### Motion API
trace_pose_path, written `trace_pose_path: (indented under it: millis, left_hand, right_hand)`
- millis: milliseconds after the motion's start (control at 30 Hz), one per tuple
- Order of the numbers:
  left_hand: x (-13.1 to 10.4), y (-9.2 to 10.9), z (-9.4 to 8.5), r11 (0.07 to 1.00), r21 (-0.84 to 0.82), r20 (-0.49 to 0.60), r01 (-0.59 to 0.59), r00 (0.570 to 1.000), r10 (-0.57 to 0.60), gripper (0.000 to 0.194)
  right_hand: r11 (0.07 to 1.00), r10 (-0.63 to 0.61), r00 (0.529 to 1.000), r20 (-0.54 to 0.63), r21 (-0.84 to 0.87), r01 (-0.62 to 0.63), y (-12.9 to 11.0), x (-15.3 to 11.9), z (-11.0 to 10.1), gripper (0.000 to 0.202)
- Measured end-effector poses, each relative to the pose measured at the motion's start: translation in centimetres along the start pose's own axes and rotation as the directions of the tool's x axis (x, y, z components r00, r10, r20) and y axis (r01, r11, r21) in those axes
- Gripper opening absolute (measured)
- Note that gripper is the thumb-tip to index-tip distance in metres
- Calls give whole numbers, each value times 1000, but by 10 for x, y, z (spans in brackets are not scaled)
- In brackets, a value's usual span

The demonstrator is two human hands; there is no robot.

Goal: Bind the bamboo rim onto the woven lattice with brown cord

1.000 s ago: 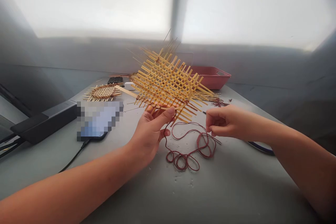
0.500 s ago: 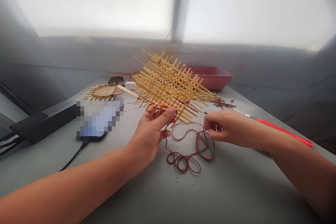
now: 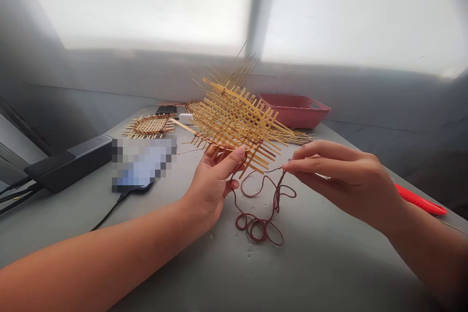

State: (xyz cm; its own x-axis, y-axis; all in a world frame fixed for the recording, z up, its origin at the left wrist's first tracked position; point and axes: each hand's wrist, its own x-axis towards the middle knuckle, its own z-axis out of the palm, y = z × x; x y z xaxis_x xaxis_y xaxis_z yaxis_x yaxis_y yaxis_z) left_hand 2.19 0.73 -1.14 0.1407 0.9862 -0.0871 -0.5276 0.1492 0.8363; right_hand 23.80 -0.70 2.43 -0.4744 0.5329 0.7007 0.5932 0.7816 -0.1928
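Note:
My left hand (image 3: pixel 217 175) grips the lower edge of a woven bamboo piece (image 3: pixel 234 117), tilted up above the table, with loose strip ends sticking out all round. A thin bamboo hoop strip runs along its edge, bound in places with brown cord. From beside my left thumb a dark red-brown cord (image 3: pixel 257 230) hangs and lies in loops on the table. Right of the weave, my right hand (image 3: pixel 336 175) pinches part of this cord between thumb and fingertips, with some of the loops raised. Whatever else sits at those fingertips is too small to make out.
A smaller woven piece (image 3: pixel 150 126) lies at the left, behind a charging phone (image 3: pixel 146 163) with blurred screen and a black power block (image 3: pixel 71 161). A pink basket (image 3: pixel 298 111) stands at the back. A red-handled tool (image 3: pixel 420 201) lies by the right edge.
My right hand has turned and its fingers have straightened into a pinch, drawing some cord loops upward and together. My left hand still holds the woven piece; the view has shifted slightly.

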Motion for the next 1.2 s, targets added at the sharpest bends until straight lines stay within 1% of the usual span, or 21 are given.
trace_pose_path:
  millis: [67,167,233,333,433,600,667,733,767,800,833,867,933,1000,1067,1133,1200]
  left_hand:
    - [-1,0,0,1000,-8,-4,14,1000,-14,34]
    - [-1,0,0,999,-22,-17,24,1000,-25,35]
    - [-1,0,0,999,-29,-22,23,999,-24,36]
    - [0,-1,-2,1000,-18,-14,17,1000,-18,35]
    - [0,-2,-3,1000,12,13,14,1000,-14,35]
    - [-4,-3,-1,998,69,58,13,998,-17,34]
    - [-5,-2,0,997,82,65,3,998,-8,32]
    - [-5,-2,1,995,101,76,-9,997,1,30]
    - [-5,-3,1,994,112,83,-13,997,4,30]
    - [-5,-4,1,992,125,90,-16,996,4,31]
    - [-5,-5,1,990,139,99,-18,995,4,31]
    - [-5,-6,1,988,153,110,-21,994,4,32]
    - [-5,-9,0,984,175,128,-37,992,15,33]
    - [-6,-12,1,981,187,138,-56,990,30,30]
    - [-7,-14,2,980,185,148,-68,988,41,26]
    - [-10,-15,4,980,185,151,-71,988,43,24]
    - [-12,-15,5,976,199,145,-91,987,62,22]
  right_hand:
    - [998,30,999,-32,58,-28,-2,-1,2,16]
    - [965,159,983,-97,226,-134,-5,-6,4,16]
    - [916,249,960,-128,352,-191,-7,-9,3,14]
    - [819,366,924,-114,510,-262,-11,-9,-1,13]
    - [714,428,903,-42,629,-309,-15,-5,-1,13]
    - [653,415,904,107,657,-377,-26,0,7,8]
    - [606,421,891,167,680,-414,-30,0,9,15]
    - [553,452,861,233,684,-475,-32,0,9,25]
    - [541,465,849,252,678,-498,-33,0,9,25]
    - [549,467,846,258,665,-506,-33,-1,8,22]
    - [575,455,854,252,649,-498,-33,-2,8,18]
    - [617,434,871,231,629,-473,-33,-4,7,17]
    - [728,375,912,167,556,-402,-32,-6,5,12]
    - [859,302,950,82,410,-308,-31,-6,3,5]
    - [958,190,982,6,218,-186,-30,-6,3,9]
    - [996,79,996,-31,49,-78,-29,-5,5,14]
    - [999,16,999,-38,-50,-18,-28,-5,6,16]
